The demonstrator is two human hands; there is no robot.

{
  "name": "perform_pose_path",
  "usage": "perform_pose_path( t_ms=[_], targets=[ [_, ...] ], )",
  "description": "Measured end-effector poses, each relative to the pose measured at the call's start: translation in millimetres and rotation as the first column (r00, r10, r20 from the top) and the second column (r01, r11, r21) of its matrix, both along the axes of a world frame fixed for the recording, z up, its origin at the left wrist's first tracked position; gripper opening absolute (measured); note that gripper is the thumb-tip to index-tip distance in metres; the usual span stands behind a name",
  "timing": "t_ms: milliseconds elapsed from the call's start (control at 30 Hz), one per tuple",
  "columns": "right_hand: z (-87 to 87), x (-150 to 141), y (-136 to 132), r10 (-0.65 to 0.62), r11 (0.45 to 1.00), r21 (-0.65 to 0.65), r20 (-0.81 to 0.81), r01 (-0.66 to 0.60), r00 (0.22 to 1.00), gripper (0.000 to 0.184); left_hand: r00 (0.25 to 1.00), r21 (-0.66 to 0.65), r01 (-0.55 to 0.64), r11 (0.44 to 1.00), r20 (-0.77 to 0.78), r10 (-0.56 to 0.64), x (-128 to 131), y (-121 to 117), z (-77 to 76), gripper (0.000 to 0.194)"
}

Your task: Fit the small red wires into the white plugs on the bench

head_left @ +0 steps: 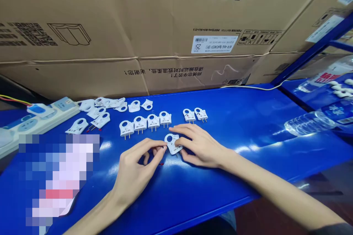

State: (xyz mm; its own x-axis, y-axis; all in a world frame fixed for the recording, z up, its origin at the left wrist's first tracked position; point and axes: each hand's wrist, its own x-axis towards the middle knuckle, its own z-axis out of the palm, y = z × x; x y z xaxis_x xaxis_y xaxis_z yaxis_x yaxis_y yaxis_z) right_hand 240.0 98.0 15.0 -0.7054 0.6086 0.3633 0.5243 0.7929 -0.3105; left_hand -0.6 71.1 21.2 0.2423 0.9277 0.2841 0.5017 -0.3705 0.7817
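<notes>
A white plug housing with a round finger ring and metal pins is at the middle of the blue table. My right hand grips it from the right, fingertips pressed on its face and edge. The thumb and forefinger of my left hand are pinched together at the housing's left edge. A thin pale strand shows by those fingertips, and a small red tip pokes out below; what the fingers pinch is mostly hidden. Just behind stands a row of similar plug housings, pins toward me, with a pair farther right.
A loose pile of white plug parts lies back left, beside a power strip with a plug in it. A pixelated patch covers the left front. Large cardboard boxes wall the back. Plastic bottles lie at right.
</notes>
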Motion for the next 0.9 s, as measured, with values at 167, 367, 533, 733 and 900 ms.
perform_pose_path(
  t_ms=[167,367,533,733,900],
  targets=[
    [-2.3,-1.1,0.6,0.012,1.000,0.004,0.012,-0.012,1.000,0.020,0.999,-0.064,0.011,0.998,0.046,-0.008,1.9,1.4,1.6,0.015],
    [-2.1,-1.0,-0.4,0.011,0.999,0.046,0.017,-0.011,1.000,0.018,0.997,-0.160,0.035,0.987,0.073,-0.023,3.2,0.5,0.2,0.019],
    [-4.6,-0.8,0.3,0.026,0.995,0.094,0.041,-0.029,0.999,0.017,0.999,-0.149,0.030,0.988,0.042,-0.024,0.9,0.6,-2.3,0.020],
    [-3.1,-1.3,0.3,0.025,0.994,0.101,0.047,-0.030,0.999,0.017,0.995,-0.162,0.032,0.986,0.094,-0.017,3.4,0.1,-0.6,0.019],
    [-1.6,-1.6,0.5,0.020,0.995,0.100,0.048,-0.025,0.999,0.018,0.996,-0.115,0.049,0.992,0.076,-0.040,2.2,-0.7,-2.2,0.018]
  ],
)
